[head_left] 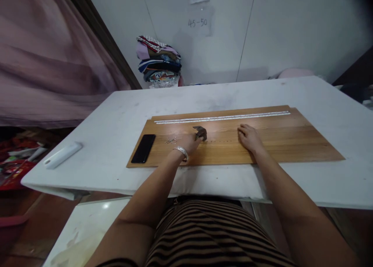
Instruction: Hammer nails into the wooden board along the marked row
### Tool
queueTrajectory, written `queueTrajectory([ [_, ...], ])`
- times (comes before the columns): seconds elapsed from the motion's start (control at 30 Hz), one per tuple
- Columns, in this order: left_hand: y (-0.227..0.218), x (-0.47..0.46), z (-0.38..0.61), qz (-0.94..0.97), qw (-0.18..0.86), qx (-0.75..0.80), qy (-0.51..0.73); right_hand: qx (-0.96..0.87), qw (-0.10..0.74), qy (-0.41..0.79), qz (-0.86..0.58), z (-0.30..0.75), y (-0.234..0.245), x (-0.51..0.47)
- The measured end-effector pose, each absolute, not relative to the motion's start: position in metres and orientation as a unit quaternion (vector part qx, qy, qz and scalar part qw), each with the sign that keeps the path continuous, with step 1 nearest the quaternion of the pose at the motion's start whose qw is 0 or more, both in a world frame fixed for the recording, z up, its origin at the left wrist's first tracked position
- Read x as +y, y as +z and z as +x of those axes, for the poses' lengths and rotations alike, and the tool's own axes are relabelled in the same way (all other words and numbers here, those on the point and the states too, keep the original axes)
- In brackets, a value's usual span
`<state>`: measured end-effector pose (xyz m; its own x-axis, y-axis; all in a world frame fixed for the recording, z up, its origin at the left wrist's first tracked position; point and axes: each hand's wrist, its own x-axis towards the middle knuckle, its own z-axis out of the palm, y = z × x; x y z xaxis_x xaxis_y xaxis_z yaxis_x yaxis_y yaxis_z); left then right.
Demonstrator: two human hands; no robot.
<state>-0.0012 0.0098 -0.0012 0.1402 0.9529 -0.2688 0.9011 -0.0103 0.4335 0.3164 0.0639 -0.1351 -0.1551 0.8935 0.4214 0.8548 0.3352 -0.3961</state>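
Dark tool (200,132) in left fingers' (194,138) grip — right fingers (243,130) flat — wooden board (291,140), white table (116,119).

A small dark tool (200,131) sits just left of the frame's centre, gripped in the left hand (189,142) over the wooden board (291,138). The board is long, warm brown and grained. It lies flat across mid-frame, and a faint row of tiny dots (218,141) runs rightward from the tool.

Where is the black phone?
In the head view, the black phone lies on the left end of the wooden board, just left of the small metal pins and the left hand, which grips a dark tool.
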Motion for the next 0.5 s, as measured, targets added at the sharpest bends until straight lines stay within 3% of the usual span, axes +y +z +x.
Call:
queueTrajectory([
  [0.5, 0.0001, 0.0102, -0.0012, 0.71, 0.246, 0.659, 0.025, -0.752, 0.306, 0.042, -0.582, 0.3182, -0.1405, 0.0666],
])
